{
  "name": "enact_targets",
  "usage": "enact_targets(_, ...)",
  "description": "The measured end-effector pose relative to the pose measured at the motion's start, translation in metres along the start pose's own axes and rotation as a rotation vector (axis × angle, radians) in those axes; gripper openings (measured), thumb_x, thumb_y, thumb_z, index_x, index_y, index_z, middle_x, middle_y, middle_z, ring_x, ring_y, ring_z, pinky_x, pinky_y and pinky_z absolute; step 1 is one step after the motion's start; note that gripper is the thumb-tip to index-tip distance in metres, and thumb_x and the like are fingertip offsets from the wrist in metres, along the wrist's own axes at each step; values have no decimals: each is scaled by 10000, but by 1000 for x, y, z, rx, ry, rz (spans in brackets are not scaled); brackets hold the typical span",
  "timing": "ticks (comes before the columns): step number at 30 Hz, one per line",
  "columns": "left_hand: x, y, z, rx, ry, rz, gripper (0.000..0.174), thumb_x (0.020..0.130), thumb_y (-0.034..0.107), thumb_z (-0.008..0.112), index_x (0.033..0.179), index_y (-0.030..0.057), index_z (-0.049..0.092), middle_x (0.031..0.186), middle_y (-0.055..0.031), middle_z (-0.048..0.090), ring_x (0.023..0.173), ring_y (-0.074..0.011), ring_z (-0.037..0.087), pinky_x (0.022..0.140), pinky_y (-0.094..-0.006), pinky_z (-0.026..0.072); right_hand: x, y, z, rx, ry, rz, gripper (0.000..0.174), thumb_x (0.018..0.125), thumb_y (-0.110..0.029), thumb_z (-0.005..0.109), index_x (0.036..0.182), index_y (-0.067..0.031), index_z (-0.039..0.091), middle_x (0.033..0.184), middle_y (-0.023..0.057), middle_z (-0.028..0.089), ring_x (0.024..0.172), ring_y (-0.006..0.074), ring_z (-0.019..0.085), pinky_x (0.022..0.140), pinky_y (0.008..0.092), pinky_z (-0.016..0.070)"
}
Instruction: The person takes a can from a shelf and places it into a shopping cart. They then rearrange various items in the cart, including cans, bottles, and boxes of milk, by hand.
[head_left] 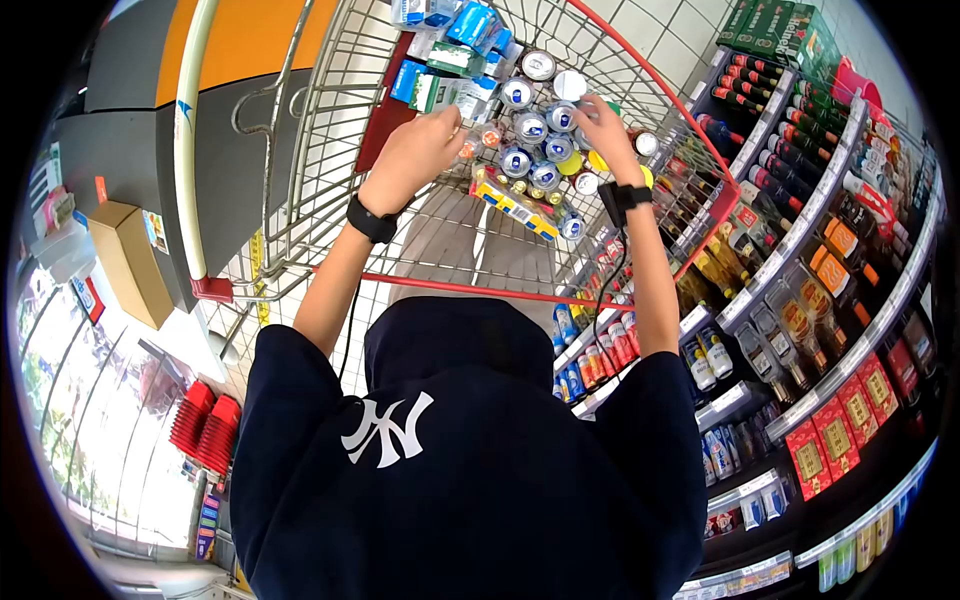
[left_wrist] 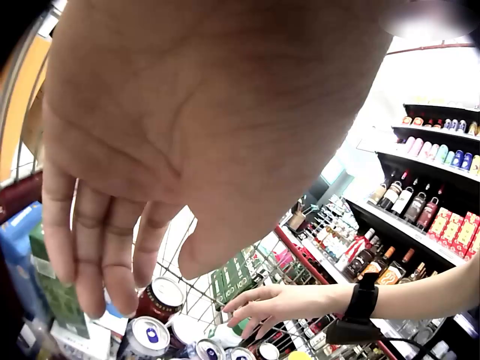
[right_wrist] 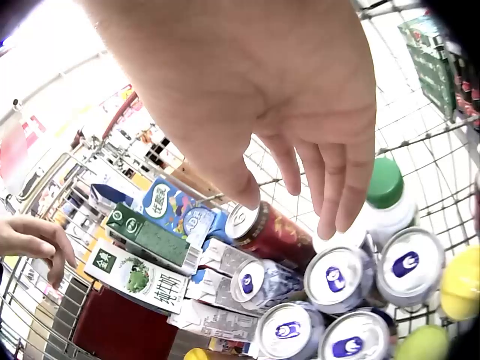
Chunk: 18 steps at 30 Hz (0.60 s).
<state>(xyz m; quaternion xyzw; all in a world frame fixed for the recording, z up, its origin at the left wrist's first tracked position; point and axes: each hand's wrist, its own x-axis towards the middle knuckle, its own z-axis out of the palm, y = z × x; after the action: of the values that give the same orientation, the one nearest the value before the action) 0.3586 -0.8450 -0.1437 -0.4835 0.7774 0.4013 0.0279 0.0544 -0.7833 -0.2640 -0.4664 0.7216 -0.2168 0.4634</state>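
Observation:
My left hand (head_left: 420, 150) hovers over the shopping cart (head_left: 655, 65), beside milk cartons (head_left: 455, 60) and silver drink cans with blue tabs (head_left: 531, 127). Its fingers hang relaxed with nothing in them. Opposite, my right hand (head_left: 608, 138) is held above the far-right cans, likewise holding nothing. In the right wrist view, its fingertips are close to a dark red can (right_wrist: 274, 238), a blue-tab can (right_wrist: 335, 279) and a white bottle with a green cap (right_wrist: 385, 184). A white milk carton (right_wrist: 135, 276) and a green one (right_wrist: 150, 238) lie to the left.
A yellow box (head_left: 515, 207) lies at the near side of the cans. Shelves of bottles (head_left: 790, 300) line the right, with green beer cartons (head_left: 780, 30) at the back. A grey and orange counter (head_left: 235, 60) stands left of the cart.

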Motion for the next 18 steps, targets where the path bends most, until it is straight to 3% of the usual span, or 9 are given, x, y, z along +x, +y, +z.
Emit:
enact_targets(1, 1, -1, 7, 0, -3, 6, 246, 912, 256, 544, 991, 23, 550, 807, -191, 634, 762, -361, 620, 658, -445, 468, -12, 5, -11, -52, 2, 15, 435, 869, -269, 641, 1220, -34, 538, 1060, 163, 643, 860, 209, 647, 742, 315, 503)
enact_targets(3, 3, -2, 21, 43, -13, 63, 245, 906, 253, 552, 991, 24, 549, 805, -203, 633, 757, -371, 619, 655, -457, 473, -33, 17, -30, 5, 63, 73, 452, 835, -276, 657, 1189, -15, 555, 1044, 209, 655, 858, 340, 665, 761, 384, 515)
enact_targets(7, 4, 9, 35, 76, -45, 75, 261, 918, 266, 525, 972, 11, 533, 792, -215, 625, 755, -387, 614, 660, -477, 475, -62, 76, -51, -148, 184, 41, 495, 801, -285, 684, 1180, 7, 554, 1076, 237, 632, 939, 379, 628, 827, 416, 492)
enact_targets(9, 4, 15, 37, 70, -73, 92, 268, 926, 266, 506, 965, 1, 524, 789, -217, 619, 764, -396, 610, 673, -482, 472, -78, 92, -54, -362, 342, 13, 577, 765, -307, 708, 1198, 33, 536, 1098, 273, 599, 1033, 420, 571, 901, 452, 447)
enact_targets(10, 4, 17, 41, 62, -81, 92, 267, 926, 261, 503, 966, -1, 523, 796, -223, 618, 775, -400, 608, 681, -484, 472, -85, 97, -54, -325, 281, 126, 716, 725, -313, 749, 1281, 35, 463, 1177, 289, 539, 1138, 420, 507, 957, 456, 414)
enact_targets(14, 3, 16, 54, 35, -49, 164, 266, 928, 257, 495, 979, -3, 523, 823, -242, 617, 807, -410, 606, 697, -488, 472, -101, 118, -38, -369, 328, 149, 829, 676, -231, 799, 1343, -2, 362, 1293, 253, 455, 1196, 403, 453, 962, 448, 427)
enact_targets(18, 3, 24, 55, 108, -104, 147, 319, 880, 207, 565, 1092, -31, 548, 825, -227, 638, 804, -373, 629, 718, -459, 493, -99, 124, -24, -308, 419, 161, 736, 680, -202, 781, 1295, -34, 413, 1238, 230, 498, 1137, 404, 498, 923, 458, 444)
